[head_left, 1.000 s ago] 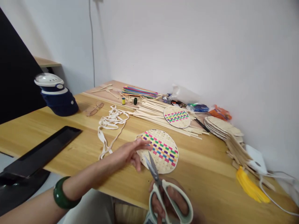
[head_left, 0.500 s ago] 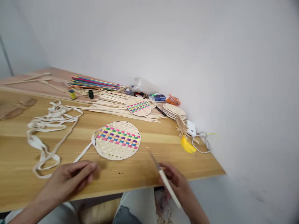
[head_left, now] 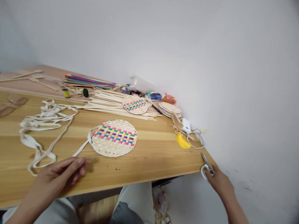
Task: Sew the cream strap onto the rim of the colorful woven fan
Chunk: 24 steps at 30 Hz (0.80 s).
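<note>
Scissors with white handles (head_left: 205, 171) are in my right hand (head_left: 219, 180), at the right end of the table, blades pointing away from me. My left hand (head_left: 65, 172) hovers over the front left of the table, fingers loosely bent and nothing visible in them. Just beyond it lies a round woven fan panel (head_left: 114, 147) with a band of coloured checks. White fabric tape (head_left: 81, 148) runs from the panel's left edge toward my left hand, which hides part of it. More of this tape lies in a loose tangle (head_left: 30, 141) to the left.
Behind are pale strips (head_left: 105, 104), coloured strips (head_left: 91, 82), thread spools (head_left: 85, 92) and a second patterned disc (head_left: 135, 105). To the right stand stacked plain discs (head_left: 170, 109), a yellow tassel (head_left: 182, 141) and a white device (head_left: 186, 125) with a cord. A wall borders the table.
My right hand has carried the scissors rightward to the table's right end. My left hand keeps almost the same place, and the view has shifted slightly.
</note>
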### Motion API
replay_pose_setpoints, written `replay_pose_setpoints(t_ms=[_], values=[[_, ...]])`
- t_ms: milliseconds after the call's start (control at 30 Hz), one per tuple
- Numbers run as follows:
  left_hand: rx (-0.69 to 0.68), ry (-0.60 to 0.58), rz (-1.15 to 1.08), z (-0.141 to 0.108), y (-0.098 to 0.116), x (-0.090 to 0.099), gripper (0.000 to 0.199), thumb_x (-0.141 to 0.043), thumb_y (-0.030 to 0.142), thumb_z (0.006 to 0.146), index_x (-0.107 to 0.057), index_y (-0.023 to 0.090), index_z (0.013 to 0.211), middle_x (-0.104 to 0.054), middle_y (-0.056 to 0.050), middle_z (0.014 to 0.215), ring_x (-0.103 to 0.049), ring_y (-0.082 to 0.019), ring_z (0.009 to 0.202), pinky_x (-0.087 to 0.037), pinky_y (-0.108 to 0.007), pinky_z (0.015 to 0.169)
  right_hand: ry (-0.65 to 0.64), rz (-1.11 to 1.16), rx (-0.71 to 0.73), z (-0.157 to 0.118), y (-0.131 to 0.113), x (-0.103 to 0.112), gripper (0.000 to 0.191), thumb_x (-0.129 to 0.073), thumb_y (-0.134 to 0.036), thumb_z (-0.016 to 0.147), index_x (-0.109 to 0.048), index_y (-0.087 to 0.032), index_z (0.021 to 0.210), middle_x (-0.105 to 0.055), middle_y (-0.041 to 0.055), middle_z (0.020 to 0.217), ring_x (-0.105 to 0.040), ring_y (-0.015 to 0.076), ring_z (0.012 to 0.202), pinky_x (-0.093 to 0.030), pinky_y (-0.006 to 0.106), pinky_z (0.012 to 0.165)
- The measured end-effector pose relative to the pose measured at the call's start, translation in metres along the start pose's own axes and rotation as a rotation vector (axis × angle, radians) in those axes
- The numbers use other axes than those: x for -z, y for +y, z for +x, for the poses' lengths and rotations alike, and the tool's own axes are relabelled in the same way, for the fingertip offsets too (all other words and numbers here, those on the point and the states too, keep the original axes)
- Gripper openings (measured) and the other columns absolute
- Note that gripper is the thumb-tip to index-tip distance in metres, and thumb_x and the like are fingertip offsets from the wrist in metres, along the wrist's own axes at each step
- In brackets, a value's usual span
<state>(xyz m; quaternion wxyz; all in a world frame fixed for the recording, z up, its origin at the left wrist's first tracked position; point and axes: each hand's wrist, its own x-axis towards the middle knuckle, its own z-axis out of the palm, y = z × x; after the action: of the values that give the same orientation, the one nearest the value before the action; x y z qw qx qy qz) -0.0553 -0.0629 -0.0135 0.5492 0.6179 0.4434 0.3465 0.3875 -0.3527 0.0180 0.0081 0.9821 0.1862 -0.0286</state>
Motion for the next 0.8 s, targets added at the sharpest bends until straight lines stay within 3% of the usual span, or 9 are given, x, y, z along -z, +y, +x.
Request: replay_pose_setpoints(t_ms=[133, 233, 300, 400, 433, 567, 667, 800], values=[[0.012, 0.023, -0.032, -0.003, 0.011, -0.002, 0.034, -0.071, 0.056, 0.068, -0.073, 0.023, 0.063, -0.064, -0.002, 0.055, -0.047, -0.013, 0.045, -0.041, -0.02, 0.042, -0.038, -0.071, 0.062, 0.029, -0.008, 0.008, 0.029, -0.044, -0.035, 0.085, -0.065, -0.018, 0.096, -0.072, 0.0149, 0.096, -0.068, 0.0297, 0.09, -0.049, 0.034, 0.071], [0.01, 0.066, -0.066, -0.005, 0.011, -0.005, 0.032, -0.074, 0.053, 0.067, -0.074, 0.021, 0.066, -0.064, -0.003, 0.055, -0.047, -0.012, 0.045, -0.039, -0.019, 0.042, -0.031, -0.112, 0.067, 0.043, -0.02, 0.011, 0.032, -0.043, -0.034, 0.086, -0.067, -0.017, 0.099, -0.071, 0.0168, 0.1, -0.068, 0.0306, 0.093, -0.05, 0.035, 0.072], [0.012, 0.108, -0.117, -0.005, 0.008, -0.006, 0.032, -0.074, 0.052, 0.067, -0.074, 0.019, 0.068, -0.063, -0.003, 0.054, -0.046, -0.01, 0.044, -0.037, -0.018, 0.041, -0.019, -0.14, 0.045, 0.046, -0.027, 0.012, 0.035, -0.041, -0.033, 0.086, -0.068, -0.016, 0.101, -0.069, 0.0204, 0.107, -0.066, 0.0345, 0.099, -0.05, 0.04, 0.074], [0.024, 0.072, -0.23, -0.004, 0.004, -0.006, 0.033, -0.074, 0.05, 0.067, -0.074, 0.017, 0.067, -0.063, -0.003, 0.052, -0.045, -0.009, 0.04, -0.035, -0.018, 0.04, 0.019, -0.177, 0.0, 0.045, -0.037, 0.015, 0.044, -0.038, -0.036, 0.086, -0.07, -0.01, 0.101, -0.064, 0.0289, 0.113, -0.061, 0.0443, 0.106, -0.05, 0.051, 0.074], [0.018, 0.079, -0.281, -0.004, 0.004, -0.005, 0.033, -0.075, 0.049, 0.067, -0.075, 0.016, 0.066, -0.063, -0.003, 0.051, -0.045, -0.008, 0.039, -0.034, -0.018, 0.04, 0.053, -0.175, 0.026, 0.043, -0.043, 0.015, 0.045, -0.037, -0.037, 0.086, -0.069, -0.011, 0.105, -0.064, 0.0271, 0.115, -0.06, 0.043, 0.107, -0.051, 0.051, 0.077], [-0.023, 0.136, -0.56, -0.002, 0.005, 0.001, 0.032, -0.074, 0.045, 0.068, -0.075, 0.013, 0.063, -0.059, -0.002, 0.044, -0.045, -0.008, 0.035, -0.032, -0.018, 0.037, 0.273, 0.231, 0.38, 0.017, -0.091, 0.006, 0.042, -0.043, -0.041, 0.078, -0.069, -0.016, 0.101, -0.07, 0.0167, 0.106, -0.066, 0.0339, 0.095, -0.052, 0.046, 0.083], [-0.044, 0.164, -0.727, -0.002, 0.007, 0.006, 0.035, -0.072, 0.048, 0.07, -0.072, 0.014, 0.059, -0.055, 0.0, 0.041, -0.042, -0.006, 0.034, -0.029, -0.017, 0.035, 0.289, 0.537, 0.747, -0.028, -0.154, -0.007, 0.038, -0.046, -0.046, 0.082, -0.068, -0.019, 0.096, -0.072, 0.0118, 0.1, -0.068, 0.0268, 0.085, -0.052, 0.043, 0.083], [-0.063, 0.173, -0.841, -0.003, 0.007, 0.01, 0.037, -0.07, 0.052, 0.072, -0.07, 0.018, 0.056, -0.046, 0.004, 0.037, -0.035, -0.005, 0.035, -0.027, -0.017, 0.038, 0.197, 0.695, 1.177, -0.097, -0.238, -0.021, 0.022, -0.047, -0.028, 0.09, -0.067, -0.022, 0.096, -0.071, 0.008, 0.097, -0.065, 0.0222, 0.093, -0.053, 0.038, 0.084]])
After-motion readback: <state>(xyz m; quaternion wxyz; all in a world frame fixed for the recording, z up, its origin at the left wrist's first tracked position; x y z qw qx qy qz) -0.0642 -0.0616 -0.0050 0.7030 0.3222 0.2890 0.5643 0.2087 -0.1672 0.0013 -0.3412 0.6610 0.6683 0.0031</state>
